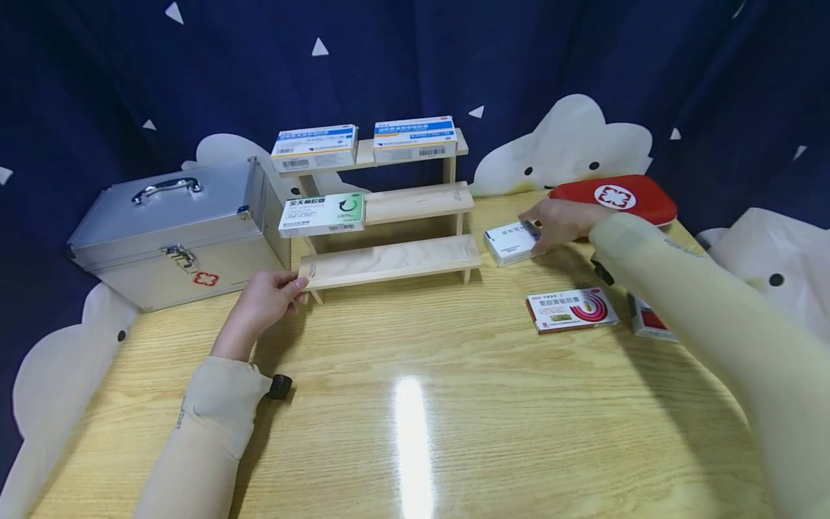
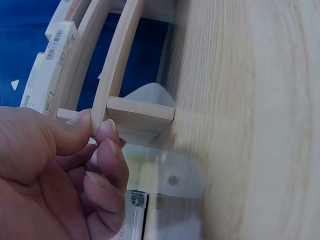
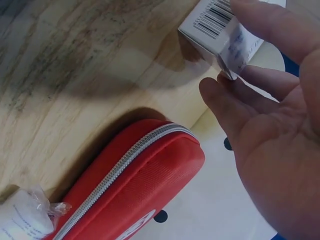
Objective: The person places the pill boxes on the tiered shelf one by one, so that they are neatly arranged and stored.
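My left hand pinches the left end of the lowest step of a three-tier wooden shelf, thumb above and curled fingers below in the left wrist view. My right hand holds a white medicine box at the shelf's right, with the thumb on one side and fingers on the other. A barcode shows on that box's end in the right wrist view. Two blue-and-white medicine boxes sit on the top tier. On the middle tier's left end lies a green-and-white medicine box.
A silver metal case stands left of the shelf. Behind my right hand lies a red zippered pouch. Nearer me are a red-and-white medicine box and another box, partly hidden by my right sleeve. A plastic-wrapped white item lies beside the pouch.
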`<control>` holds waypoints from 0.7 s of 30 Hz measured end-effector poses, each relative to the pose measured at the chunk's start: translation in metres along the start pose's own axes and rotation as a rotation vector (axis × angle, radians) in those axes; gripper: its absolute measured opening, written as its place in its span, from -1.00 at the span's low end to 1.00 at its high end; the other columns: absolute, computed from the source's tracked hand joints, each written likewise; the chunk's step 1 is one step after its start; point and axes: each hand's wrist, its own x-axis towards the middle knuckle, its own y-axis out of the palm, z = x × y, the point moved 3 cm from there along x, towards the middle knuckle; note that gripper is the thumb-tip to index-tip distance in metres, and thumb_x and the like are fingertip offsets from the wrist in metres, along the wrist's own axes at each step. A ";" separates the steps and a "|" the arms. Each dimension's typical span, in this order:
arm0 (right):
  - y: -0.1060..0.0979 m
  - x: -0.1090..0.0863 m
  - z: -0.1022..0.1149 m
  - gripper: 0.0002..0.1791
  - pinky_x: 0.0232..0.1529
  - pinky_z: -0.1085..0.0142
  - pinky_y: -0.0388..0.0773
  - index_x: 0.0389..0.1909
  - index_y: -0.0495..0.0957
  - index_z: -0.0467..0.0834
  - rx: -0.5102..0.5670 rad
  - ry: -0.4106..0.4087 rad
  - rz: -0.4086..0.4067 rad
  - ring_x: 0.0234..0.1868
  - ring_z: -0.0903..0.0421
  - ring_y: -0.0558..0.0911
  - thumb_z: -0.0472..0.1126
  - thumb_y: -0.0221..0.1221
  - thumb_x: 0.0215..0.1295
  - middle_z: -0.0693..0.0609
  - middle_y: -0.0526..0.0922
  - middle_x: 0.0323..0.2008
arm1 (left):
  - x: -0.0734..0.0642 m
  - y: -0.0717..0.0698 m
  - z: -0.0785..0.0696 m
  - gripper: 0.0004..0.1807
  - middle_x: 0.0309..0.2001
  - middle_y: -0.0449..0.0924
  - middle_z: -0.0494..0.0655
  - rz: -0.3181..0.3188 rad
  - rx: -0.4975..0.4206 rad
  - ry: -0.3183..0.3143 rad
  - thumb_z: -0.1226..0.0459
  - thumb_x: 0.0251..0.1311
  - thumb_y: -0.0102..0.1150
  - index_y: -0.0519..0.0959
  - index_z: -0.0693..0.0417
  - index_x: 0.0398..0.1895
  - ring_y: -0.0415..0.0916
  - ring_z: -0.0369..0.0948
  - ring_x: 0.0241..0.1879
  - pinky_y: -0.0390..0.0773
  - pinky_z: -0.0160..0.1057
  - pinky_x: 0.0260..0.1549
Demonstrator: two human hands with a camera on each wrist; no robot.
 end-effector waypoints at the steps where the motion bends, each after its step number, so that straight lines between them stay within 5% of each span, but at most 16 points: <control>1: 0.000 0.000 0.000 -0.01 0.23 -0.18 0.27 0.50 0.17 -0.19 0.001 -0.005 -0.003 0.14 -0.12 0.39 -0.02 0.45 0.12 -0.29 0.40 0.29 | 0.000 0.000 0.000 -0.57 -0.16 0.57 0.20 0.000 0.002 0.003 0.17 0.55 -0.12 0.46 0.36 0.21 0.49 -0.01 -0.30 0.50 -0.12 -0.29; 21: 0.010 -0.003 0.001 -0.08 0.21 -0.16 0.31 0.46 0.22 -0.26 -0.031 -0.052 -0.075 0.09 -0.15 0.41 -0.09 0.43 0.15 -0.35 0.41 0.23 | 0.000 0.001 0.000 -0.57 -0.12 0.57 0.21 -0.004 -0.007 -0.024 0.17 0.55 -0.11 0.45 0.34 0.23 0.48 -0.01 -0.29 0.49 -0.11 -0.26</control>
